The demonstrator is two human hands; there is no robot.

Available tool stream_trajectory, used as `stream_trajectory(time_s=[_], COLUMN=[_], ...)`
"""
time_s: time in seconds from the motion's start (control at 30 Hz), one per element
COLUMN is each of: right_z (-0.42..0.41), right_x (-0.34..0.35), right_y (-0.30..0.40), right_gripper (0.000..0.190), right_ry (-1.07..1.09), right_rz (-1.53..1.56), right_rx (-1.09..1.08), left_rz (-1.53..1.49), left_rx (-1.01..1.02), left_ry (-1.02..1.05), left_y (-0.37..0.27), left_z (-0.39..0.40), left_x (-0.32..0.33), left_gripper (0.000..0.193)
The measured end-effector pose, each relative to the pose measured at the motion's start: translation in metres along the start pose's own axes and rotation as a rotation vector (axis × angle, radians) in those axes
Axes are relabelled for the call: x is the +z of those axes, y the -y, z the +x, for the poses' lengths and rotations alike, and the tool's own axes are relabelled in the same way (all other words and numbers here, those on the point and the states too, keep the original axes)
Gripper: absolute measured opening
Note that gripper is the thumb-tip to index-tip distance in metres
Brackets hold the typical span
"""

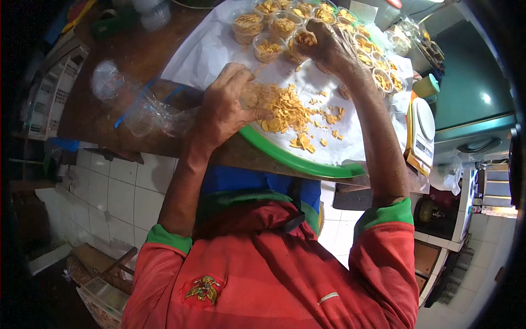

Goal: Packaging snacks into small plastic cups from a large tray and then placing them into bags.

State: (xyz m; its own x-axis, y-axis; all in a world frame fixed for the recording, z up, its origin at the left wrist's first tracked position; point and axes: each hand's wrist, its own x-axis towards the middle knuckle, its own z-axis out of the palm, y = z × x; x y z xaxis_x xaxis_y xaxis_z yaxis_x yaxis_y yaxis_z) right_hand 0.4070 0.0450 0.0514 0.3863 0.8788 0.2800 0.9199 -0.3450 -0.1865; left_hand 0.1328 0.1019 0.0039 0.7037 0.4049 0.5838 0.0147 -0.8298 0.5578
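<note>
My left hand (230,105) holds a clear plastic cup (251,95) at the left edge of a loose pile of thin yellow-brown chips (287,109). The pile lies on white paper (349,144) over a green-rimmed tray (283,158). My right hand (331,45) reaches farther back, over a cup of chips (302,40) at the near side of a group of filled cups; its fingertips are partly hidden, and I cannot tell whether they grip anything. Several filled clear cups, such as one (268,47) between my hands, stand on the paper.
Clear plastic wrapping with empty cups (141,119) lies on the brown table (102,53) at the left. Stacked clear containers (156,16) stand at the back left. A white kitchen scale (422,131) sits at the right edge. White plastic crates (51,98) are beyond the left side.
</note>
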Motion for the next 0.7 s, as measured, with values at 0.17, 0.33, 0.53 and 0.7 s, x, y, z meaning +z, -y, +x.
stream_trajectory(time_s=[0.17,0.33,0.53,0.7], right_z=[-0.046,-0.129,-0.174,-0.162], right_x=[-0.036,-0.035,-0.035,-0.016], right_y=[0.029,0.005,0.036,0.064], right_gripper=[0.056,0.073,0.041,0.015], right_ry=[-0.193,0.203,0.360,0.357], right_rz=[-0.034,0.015,0.171,0.200], right_rx=[-0.261,-0.190,0.029,-0.107], left_rz=[-0.064,-0.390,-0.414,-0.554], left_rx=[-0.133,-0.193,-0.137,-0.138], left_ry=[-0.107,-0.281,-0.398,-0.436], left_y=[0.003,0.020,0.018,0.017], left_z=[-0.005,-0.012,-0.010,-0.015], left_x=[0.002,0.011,0.015,0.010], left_gripper=[0.068,0.064,0.068,0.066])
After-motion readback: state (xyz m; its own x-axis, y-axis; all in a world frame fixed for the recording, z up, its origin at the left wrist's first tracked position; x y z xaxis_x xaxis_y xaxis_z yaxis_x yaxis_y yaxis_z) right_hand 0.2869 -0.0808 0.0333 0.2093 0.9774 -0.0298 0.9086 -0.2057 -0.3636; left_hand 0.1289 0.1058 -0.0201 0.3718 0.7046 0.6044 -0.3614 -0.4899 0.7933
